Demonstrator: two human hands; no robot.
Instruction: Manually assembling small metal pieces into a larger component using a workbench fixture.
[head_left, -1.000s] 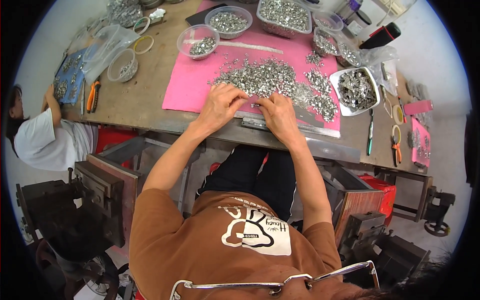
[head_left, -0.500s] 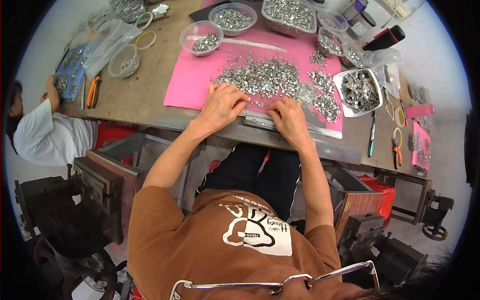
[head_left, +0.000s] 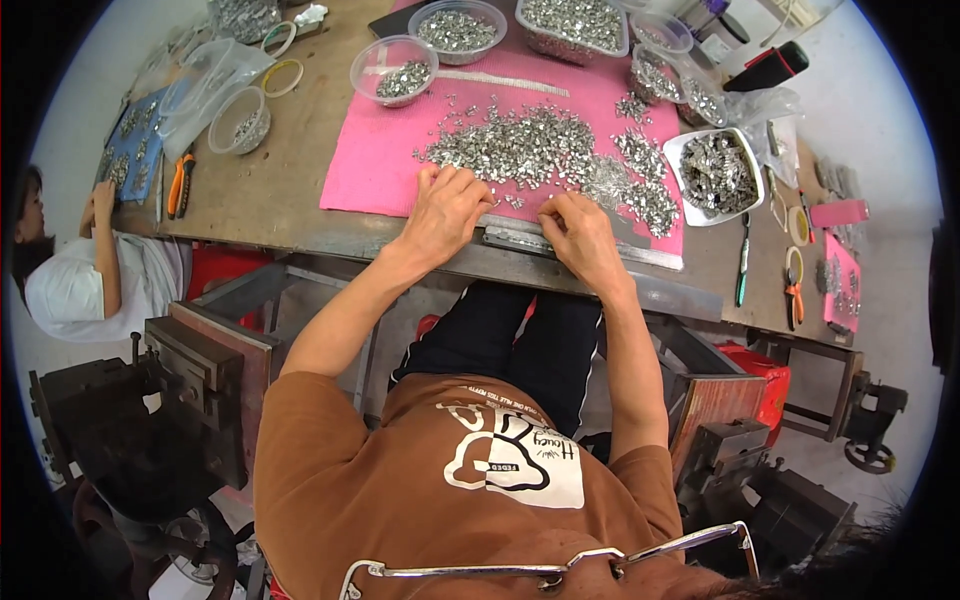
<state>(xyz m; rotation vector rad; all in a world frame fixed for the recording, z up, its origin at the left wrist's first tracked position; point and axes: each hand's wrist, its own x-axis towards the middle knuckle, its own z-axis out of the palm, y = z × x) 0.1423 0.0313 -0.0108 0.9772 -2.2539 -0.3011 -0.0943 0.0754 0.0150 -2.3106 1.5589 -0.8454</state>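
Head view: where's the pile of small metal pieces (head_left: 512, 148)?

On the pink mat (head_left: 362, 165), between one and two o'clock from the left hand (head_left: 443, 212), eleven from the right hand (head_left: 583, 238).

And each grip?

Both have thumb and fingers drawn together; I can't tell whether either pinches a piece.

What's around them?

A slim metal bar (head_left: 515, 242) between the hands, by the tabletop (head_left: 300, 150) edge, at the right's nine o'clock. White tray (head_left: 695, 215) at its two. From the left: clear bowl (head_left: 366, 72) at eleven, orange-handled pliers (head_left: 181, 186) at nine.

Heap of parts (head_left: 515, 148) on mat (head_left: 365, 175), tray (head_left: 689, 212) to its right, bowls (head_left: 460, 58) behind
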